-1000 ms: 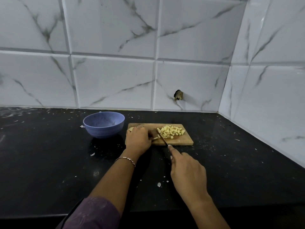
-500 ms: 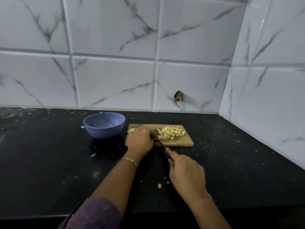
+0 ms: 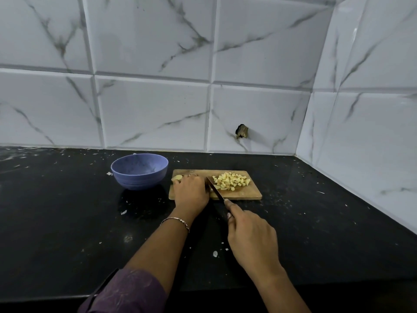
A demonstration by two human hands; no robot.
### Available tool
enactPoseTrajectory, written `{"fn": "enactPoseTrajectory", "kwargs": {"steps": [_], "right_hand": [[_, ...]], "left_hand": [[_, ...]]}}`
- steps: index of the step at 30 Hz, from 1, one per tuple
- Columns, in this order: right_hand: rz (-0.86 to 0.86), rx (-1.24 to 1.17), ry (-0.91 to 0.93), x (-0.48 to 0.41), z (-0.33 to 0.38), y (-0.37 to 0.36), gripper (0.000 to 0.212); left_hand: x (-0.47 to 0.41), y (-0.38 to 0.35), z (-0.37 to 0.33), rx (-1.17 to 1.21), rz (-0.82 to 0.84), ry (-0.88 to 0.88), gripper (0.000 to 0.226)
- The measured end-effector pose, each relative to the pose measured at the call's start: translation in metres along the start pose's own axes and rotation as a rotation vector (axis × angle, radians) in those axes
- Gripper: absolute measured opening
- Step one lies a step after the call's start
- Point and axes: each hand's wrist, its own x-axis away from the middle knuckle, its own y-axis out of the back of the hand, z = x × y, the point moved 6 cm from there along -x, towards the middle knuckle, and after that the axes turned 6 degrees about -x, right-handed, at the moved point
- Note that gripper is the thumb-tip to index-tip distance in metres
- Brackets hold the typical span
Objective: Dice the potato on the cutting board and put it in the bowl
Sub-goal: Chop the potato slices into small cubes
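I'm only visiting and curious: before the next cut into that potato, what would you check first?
1. Left hand holds the uncut potato piece down on the cutting board: ok.
2. Left fingertips clear of the knife: cannot tell; the blade runs right beside the hand and the fingertips are hidden.
3. Right hand grips the knife handle: ok.
4. Cutting board lies flat on the counter: ok.
5. Diced pile sits to the right of the blade, out of its way: ok.
6. Bowl stands upright just left of the board: ok.
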Motion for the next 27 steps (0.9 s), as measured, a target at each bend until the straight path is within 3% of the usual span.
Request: {"fn": "enactPoseTrajectory", "kwargs": {"steps": [18, 27], "right_hand": [[0.067, 0.058, 0.021, -0.0028, -0.0020, -0.0051, 0.050], [-0.010, 0.073, -0.012, -0.0020, -0.0015, 0.0018, 0.049]], "left_hand": [[-0.0009, -0.0024, -0.0011, 0.007, -0.035, 0.003, 0.028], [-0.0025, 0.0018, 0.0035, 0.032, -0.022, 0.031, 0.022]]}}
